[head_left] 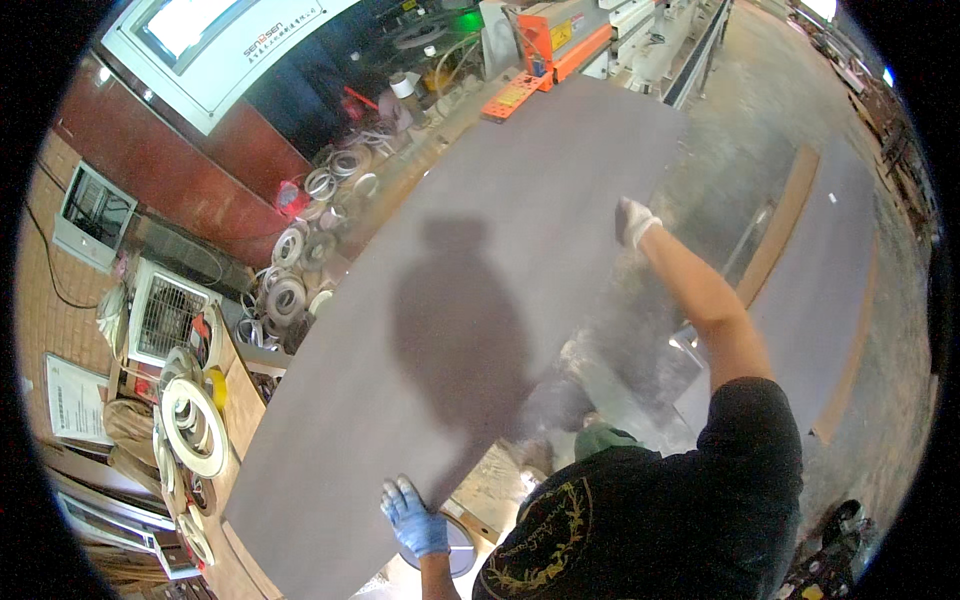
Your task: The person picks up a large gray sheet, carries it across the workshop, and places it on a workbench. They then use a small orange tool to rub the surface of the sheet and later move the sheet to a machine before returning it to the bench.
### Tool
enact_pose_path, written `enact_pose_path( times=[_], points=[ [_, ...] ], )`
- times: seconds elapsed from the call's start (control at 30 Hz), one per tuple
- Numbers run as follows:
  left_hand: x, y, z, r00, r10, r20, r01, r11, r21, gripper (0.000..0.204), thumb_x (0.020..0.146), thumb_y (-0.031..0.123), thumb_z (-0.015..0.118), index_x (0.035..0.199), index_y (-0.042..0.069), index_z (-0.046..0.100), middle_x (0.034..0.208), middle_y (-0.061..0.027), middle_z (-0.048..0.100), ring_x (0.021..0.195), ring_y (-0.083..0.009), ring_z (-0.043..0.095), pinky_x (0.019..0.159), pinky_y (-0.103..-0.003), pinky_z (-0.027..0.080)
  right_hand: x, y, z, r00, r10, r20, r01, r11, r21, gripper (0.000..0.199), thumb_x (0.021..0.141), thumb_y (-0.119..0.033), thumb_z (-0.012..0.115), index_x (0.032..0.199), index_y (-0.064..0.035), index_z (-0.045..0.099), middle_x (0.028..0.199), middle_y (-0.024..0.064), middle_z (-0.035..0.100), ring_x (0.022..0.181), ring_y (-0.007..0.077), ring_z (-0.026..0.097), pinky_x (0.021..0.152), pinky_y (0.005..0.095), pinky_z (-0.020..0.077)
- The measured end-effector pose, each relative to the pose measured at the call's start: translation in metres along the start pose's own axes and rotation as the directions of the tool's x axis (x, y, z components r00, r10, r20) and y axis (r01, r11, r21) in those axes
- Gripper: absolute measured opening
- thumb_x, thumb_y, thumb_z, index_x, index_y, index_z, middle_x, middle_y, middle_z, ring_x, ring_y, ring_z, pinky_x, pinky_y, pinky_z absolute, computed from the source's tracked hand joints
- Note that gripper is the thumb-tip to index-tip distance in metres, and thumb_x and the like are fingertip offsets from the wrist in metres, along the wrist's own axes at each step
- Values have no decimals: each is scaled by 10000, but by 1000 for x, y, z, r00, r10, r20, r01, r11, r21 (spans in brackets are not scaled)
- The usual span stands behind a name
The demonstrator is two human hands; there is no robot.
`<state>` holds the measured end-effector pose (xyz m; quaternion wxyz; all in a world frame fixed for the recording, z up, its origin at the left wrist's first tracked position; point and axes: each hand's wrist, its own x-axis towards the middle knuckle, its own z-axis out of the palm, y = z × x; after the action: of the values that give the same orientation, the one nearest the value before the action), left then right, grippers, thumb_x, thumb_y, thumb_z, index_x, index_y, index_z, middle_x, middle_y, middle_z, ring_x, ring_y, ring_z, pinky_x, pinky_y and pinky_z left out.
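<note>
A long grey panel [350, 400] stretches from the lower left up to a machine at the far end. My left hand [415, 520], in a blue glove, rests on its near edge with fingers spread flat. Farther along, at the panel's right edge, my right hand [636, 222] wears a white and dark grey glove. Its fingers look closed over that edge; the thumb is hidden. A dark shadow falls across the panel's middle.
An orange machine part [535, 50] stands at the panel's far end. Rolls of edge banding [285, 297] crowd the left side, and a large cream roll [193, 428] sits nearer. On the right, another grey panel [820, 240] lies beside brown strips [785, 220].
</note>
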<state>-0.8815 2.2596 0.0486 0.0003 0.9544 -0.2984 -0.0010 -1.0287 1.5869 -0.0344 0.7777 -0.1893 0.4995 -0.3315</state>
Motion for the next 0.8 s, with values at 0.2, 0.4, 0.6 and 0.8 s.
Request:
enact_pose_path(
  times=[0.2, 0.4, 0.6, 0.8],
  points=[
    [34, 59, -3, 949, 313, -23, -314, 950, -9, 755, 596, 135, 649, 1298, 100, 373, 1349, -189, 336, 1223, -399, 315, 1057, -499, 195, -54, 55, -69, 935, -329, 130, 353, 842, -408, 562, 922, -410, 367, 1271, 31, 358, 1289, 169, 421, 1202, 270, 393, 998, 394, 311],
    [18, 90, 14, 790, 549, -274, -604, 774, -191, 604, 639, 245, 633, 1213, 123, 487, 1338, -169, 368, 1237, -374, 323, 1060, -509, 196, -291, 193, -222, 749, -602, 277, 287, -82, -954, 421, 788, -372, 575, 1107, -101, 536, 984, 173, 606, 947, 324, 572, 797, 383, 465],
    [-51, 154, 15, 549, 720, -425, -807, 324, -493, 480, 770, 244, 599, 1215, 95, 498, 1268, -141, 464, 1190, -333, 404, 1004, -457, 303, -453, 212, -435, 389, -753, -530, -536, 283, -795, 315, 694, -314, 640, 965, -167, 574, 938, 123, 586, 891, 296, 574, 768, 413, 469],
    [-122, 176, 84, 667, 740, -87, -532, 390, -751, 554, 692, 130, 660, 1214, 61, 490, 1277, -115, 464, 1192, -304, 411, 995, -376, 338, -461, 236, -597, 373, -290, -881, -475, 756, -450, 586, 757, -412, 615, 1220, -88, 456, 1202, 199, 495, 1098, 343, 500, 886, 414, 429]
  ],
)
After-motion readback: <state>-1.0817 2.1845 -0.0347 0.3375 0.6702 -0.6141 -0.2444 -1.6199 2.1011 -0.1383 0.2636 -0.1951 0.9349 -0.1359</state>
